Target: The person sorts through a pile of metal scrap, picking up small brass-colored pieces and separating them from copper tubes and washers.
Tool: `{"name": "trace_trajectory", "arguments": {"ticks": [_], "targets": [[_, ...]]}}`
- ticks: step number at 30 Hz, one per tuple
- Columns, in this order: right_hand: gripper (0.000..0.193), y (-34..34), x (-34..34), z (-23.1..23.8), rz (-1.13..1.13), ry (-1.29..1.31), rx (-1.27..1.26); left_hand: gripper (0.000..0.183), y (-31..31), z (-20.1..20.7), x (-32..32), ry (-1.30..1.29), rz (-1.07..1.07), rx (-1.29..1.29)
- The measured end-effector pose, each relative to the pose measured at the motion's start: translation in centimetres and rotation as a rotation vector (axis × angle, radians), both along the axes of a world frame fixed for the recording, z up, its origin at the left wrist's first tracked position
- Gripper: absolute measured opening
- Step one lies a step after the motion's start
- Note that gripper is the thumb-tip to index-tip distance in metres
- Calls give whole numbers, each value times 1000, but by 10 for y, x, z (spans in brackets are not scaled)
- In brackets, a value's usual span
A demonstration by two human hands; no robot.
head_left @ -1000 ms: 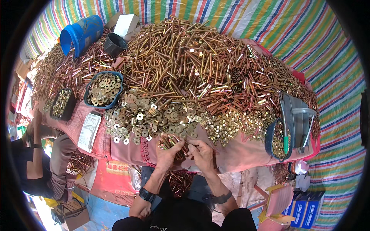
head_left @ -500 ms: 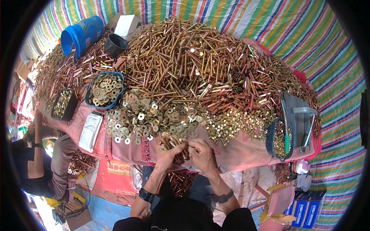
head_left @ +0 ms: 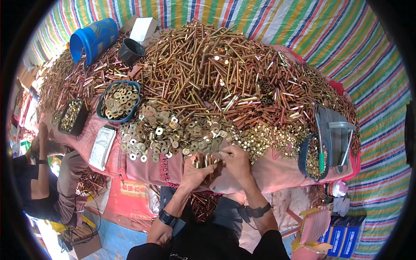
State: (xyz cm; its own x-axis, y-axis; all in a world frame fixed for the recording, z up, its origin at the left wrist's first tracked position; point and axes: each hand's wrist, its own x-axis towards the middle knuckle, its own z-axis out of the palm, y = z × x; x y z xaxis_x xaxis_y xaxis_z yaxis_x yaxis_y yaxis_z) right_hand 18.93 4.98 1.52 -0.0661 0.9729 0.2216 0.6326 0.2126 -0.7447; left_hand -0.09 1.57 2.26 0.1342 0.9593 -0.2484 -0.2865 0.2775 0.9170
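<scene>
At lower centre I see my left hand closed around a small bundle of bolts, with my right hand pinching at the same bundle. It sits at the near edge of the table, just below the washers. I judge the grip crowded: 2 hands on 1 bunch could spill bolts over the edge. The big bolt heap above looks steep and might slide.
</scene>
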Motion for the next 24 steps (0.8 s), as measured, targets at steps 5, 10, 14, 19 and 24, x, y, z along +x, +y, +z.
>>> {"name": "trace_trajectory", "arguments": {"ticks": [5,10,14,19,24], "targets": [[22,-12,15,29,50,790,-487,24,1,-1,1,39,38,13],[29,-18,5,48,137,688,-624,22,3,-5,1,15,29,23],[26,-20,-6,48,81,783,-631,23,4,-7,2,6,34,16],[21,-22,-11,41,13,965,-605,28,7,-4,0,-101,29,-77],[19,-21,-13,35,-2,1038,-610,31,9,-3,0,-88,29,-87]]}}
